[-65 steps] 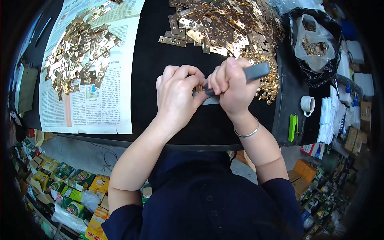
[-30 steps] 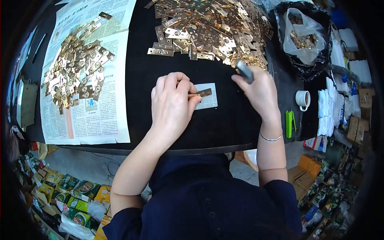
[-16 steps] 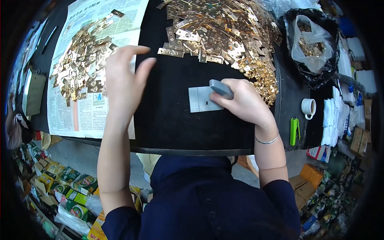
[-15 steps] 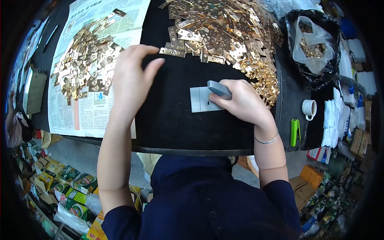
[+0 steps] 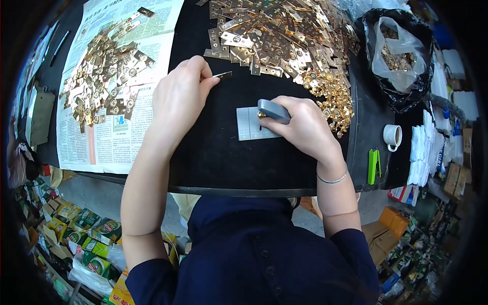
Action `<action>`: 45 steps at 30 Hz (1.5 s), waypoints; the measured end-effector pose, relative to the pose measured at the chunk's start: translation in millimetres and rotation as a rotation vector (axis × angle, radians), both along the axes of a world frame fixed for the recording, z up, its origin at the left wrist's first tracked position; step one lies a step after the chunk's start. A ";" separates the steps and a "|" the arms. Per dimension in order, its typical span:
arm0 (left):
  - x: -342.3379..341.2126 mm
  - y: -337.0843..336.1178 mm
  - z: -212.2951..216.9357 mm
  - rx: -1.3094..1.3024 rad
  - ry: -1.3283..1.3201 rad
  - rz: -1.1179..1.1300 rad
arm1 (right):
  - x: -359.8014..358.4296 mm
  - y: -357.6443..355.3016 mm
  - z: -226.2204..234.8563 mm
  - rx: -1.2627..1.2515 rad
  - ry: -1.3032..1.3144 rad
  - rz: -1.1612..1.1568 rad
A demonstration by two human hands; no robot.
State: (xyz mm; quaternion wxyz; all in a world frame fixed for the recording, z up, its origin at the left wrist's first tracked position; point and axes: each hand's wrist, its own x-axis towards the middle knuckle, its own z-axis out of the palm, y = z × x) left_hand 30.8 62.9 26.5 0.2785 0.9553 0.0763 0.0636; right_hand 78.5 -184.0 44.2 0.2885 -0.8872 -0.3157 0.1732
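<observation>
My left hand (image 5: 180, 94) pinches one end of a small flat metal plate (image 5: 223, 74), lifted a little off the dark cloth. My right hand (image 5: 305, 122) is closed round a thick grey handle (image 5: 274, 111), held tilted over a pale grey flat block (image 5: 247, 127) with lines and a slot on it. A tiny gold piece (image 5: 261, 115) shows by my right fingertips; whether they grip it is hard to see. Beyond my hands lies a big heap of gold metal plates (image 5: 274, 38), and next to it a pile of small gold fittings (image 5: 335, 104).
On the left, plates with round fittings (image 5: 109, 76) lie on a newspaper (image 5: 147, 46). To the right are a black plastic bag (image 5: 406, 99) with a white bag inside, a white cup (image 5: 392, 136) and a green stapler (image 5: 374, 166). The table's front edge (image 5: 244, 193) runs before my body.
My left hand has pinched a plate from the heap's near edge and drawn it slightly towards me. My right hand stays on the grey handle; the whole view shifts slightly.
</observation>
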 end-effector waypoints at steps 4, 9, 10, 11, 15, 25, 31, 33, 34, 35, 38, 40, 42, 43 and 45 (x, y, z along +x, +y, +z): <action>-15.9 -7.3 -3.7 -0.160 -0.035 0.014 | -5.2 4.7 -4.8 0.016 -0.120 0.039; -27.6 -8.2 -9.6 -0.203 -0.142 -0.114 | -6.8 4.9 -5.8 -0.002 -0.146 0.046; -28.4 -8.1 -10.6 -0.187 -0.175 -0.149 | -6.5 4.5 -6.1 0.001 -0.150 0.046; -28.6 -8.7 -12.3 -0.187 -0.176 -0.151 | -6.1 3.9 -6.1 0.001 -0.150 0.045; -30.6 -11.7 -16.5 -0.205 -0.249 -0.127 | -2.6 -0.1 -7.4 0.105 -0.107 -0.014; -35.6 -61.9 -18.3 -0.227 -0.318 -0.241 | 6.0 -7.7 -3.4 0.292 0.178 -0.287; -35.8 -65.2 -22.9 -0.171 -0.317 -0.228 | 4.6 -6.6 -5.5 0.316 0.184 -0.251; -34.3 -65.1 -22.3 -0.209 -0.285 -0.221 | 4.1 -5.5 -2.2 0.307 0.198 -0.258; -33.7 -64.9 -21.9 -0.227 -0.270 -0.216 | 3.9 -5.0 -1.3 0.303 0.205 -0.261; -33.3 -64.7 -21.4 -0.227 -0.270 -0.214 | 3.7 -4.9 -1.2 0.303 0.205 -0.258; -32.2 -64.3 -19.7 -0.230 -0.255 -0.226 | 2.9 -5.9 -1.7 0.281 0.130 -0.261; -31.1 -63.1 -16.9 -0.228 -0.205 -0.212 | 2.7 -6.4 -2.3 0.300 0.110 -0.256; -29.5 -62.1 -13.2 -0.222 -0.105 -0.189 | 2.5 -6.9 -2.7 0.339 0.070 -0.249; -28.5 -61.7 -11.5 -0.224 -0.107 -0.188 | 1.6 -6.4 -3.4 0.338 0.069 -0.248; -26.6 -60.8 -8.5 -0.198 -0.069 -0.140 | -2.6 -1.2 -6.1 0.720 0.250 -0.276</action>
